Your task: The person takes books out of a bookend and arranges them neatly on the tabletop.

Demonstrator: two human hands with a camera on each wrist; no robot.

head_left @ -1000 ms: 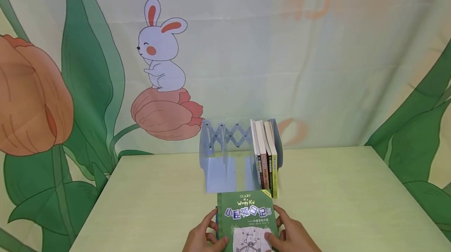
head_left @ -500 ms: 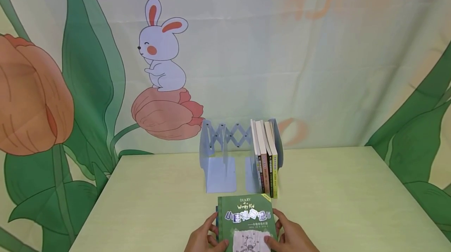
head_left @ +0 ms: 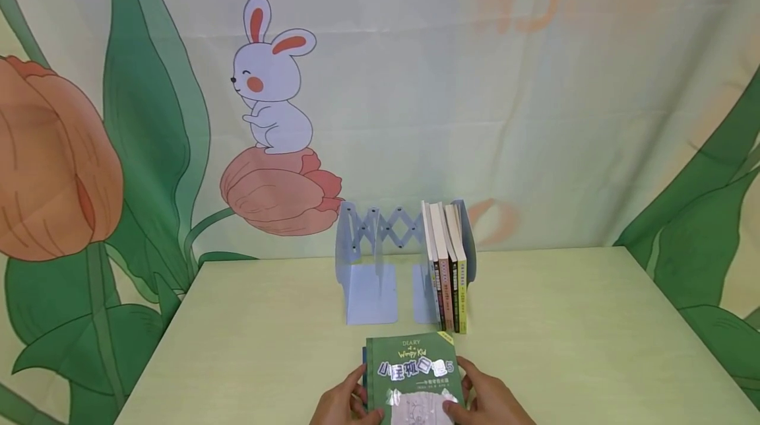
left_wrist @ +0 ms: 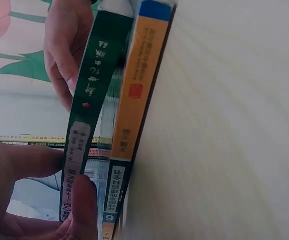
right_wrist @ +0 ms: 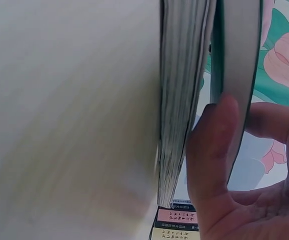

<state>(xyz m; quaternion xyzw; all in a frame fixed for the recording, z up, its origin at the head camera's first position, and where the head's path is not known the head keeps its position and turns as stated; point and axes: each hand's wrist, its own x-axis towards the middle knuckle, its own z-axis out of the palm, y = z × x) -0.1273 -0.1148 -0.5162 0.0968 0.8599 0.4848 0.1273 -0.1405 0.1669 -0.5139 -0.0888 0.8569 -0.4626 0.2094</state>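
Gripped a green book (head_left: 412, 375) from both sides, cover up: left hand (head_left: 341, 402) at the spine, right hand (head_left: 489, 398) at the opposite page edge, neither clearly nearer to it. Had it directly between the two, over the near part of the desk (head_left: 255, 346) and about midway between its left and right edges. Pointed its long axis away from the front side toward the desk's back edge, roughly in line with the pale blue rack (head_left: 371, 306), near and just beyond the book's far end. Found upright books (head_left: 449, 293) at the rack's right end, so ahead and slightly rightward.

Bent both thumbs over the cover, with fingers along the side edges. Angled both hands inward from the desk's front side, toward each other. Had the book's far end tilted clear of an orange-and-blue-spined book (left_wrist: 134, 110) underneath, judging by a gap in both wrist views, wider at that end and narrower toward the front. Could not tell whether touching at the near end.
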